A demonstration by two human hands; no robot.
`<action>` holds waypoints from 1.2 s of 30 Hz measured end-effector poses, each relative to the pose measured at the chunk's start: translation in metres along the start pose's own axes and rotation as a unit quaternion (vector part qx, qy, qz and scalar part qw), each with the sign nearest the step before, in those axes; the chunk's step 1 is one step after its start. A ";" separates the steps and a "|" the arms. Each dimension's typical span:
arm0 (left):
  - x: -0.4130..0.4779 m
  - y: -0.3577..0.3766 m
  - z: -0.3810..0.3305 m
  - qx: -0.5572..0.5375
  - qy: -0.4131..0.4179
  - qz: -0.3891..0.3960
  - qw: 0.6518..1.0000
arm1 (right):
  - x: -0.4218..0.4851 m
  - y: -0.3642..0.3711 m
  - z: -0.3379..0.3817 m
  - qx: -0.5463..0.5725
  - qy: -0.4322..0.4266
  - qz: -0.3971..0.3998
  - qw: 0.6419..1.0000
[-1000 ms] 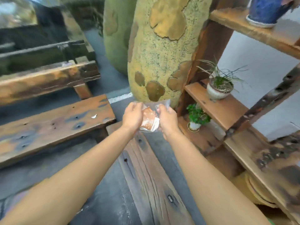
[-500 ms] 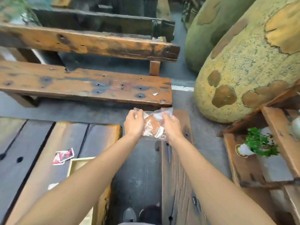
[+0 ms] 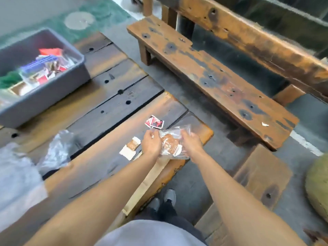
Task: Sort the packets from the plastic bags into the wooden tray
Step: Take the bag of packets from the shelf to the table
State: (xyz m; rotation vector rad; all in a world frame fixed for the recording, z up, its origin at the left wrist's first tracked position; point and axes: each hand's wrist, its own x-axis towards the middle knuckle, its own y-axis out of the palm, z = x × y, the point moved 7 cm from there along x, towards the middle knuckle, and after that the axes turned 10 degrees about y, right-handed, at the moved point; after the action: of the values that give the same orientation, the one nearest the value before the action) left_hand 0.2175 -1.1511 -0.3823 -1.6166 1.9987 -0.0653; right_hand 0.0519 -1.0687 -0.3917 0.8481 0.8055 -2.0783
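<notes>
I am looking down at a dark plank table [image 3: 106, 107]. A grey bin [image 3: 53, 89] of mixed packets is sitting at ten o'clock, crumpled clear plastic [image 3: 55, 151] is lying at nine, a red packet [image 3: 154, 122] is resting near centre, and a brown-and-white packet [image 3: 130, 147] is lying just below it

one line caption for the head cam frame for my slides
Both hands hold a clear plastic bag of packets over the wooden table.

clear bag [image 3: 173, 145] now low over the wooden table [image 3: 99, 157]
</notes>
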 end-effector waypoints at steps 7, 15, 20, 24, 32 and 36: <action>0.000 -0.091 0.061 -0.028 -0.061 -0.157 0.985 | -0.010 0.101 0.015 -0.155 -0.055 0.155 0.974; -0.020 -0.192 0.131 -0.082 -0.138 -0.254 0.954 | -0.037 0.212 -0.004 -0.268 -0.070 0.249 0.928; -0.013 -0.235 0.161 -0.135 -0.167 -0.277 0.936 | -0.042 0.264 -0.012 -0.299 -0.039 0.240 0.923; 0.006 -0.249 0.189 -0.134 -0.180 -0.271 0.936 | -0.043 0.282 -0.002 -0.301 -0.038 0.203 0.931; 0.019 -0.258 0.200 -0.124 -0.220 -0.232 0.939 | -0.034 0.303 0.001 -0.318 -0.028 0.160 0.934; 0.021 -0.261 0.212 -0.076 -0.243 -0.208 0.944 | -0.031 0.303 -0.004 -0.357 -0.029 0.137 0.924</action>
State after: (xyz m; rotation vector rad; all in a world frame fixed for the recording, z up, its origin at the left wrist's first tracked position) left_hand 0.5419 -1.1769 -0.4712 -1.9054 1.2993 0.3091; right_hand 0.3132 -1.2145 -0.4507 0.4509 1.2221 -1.3917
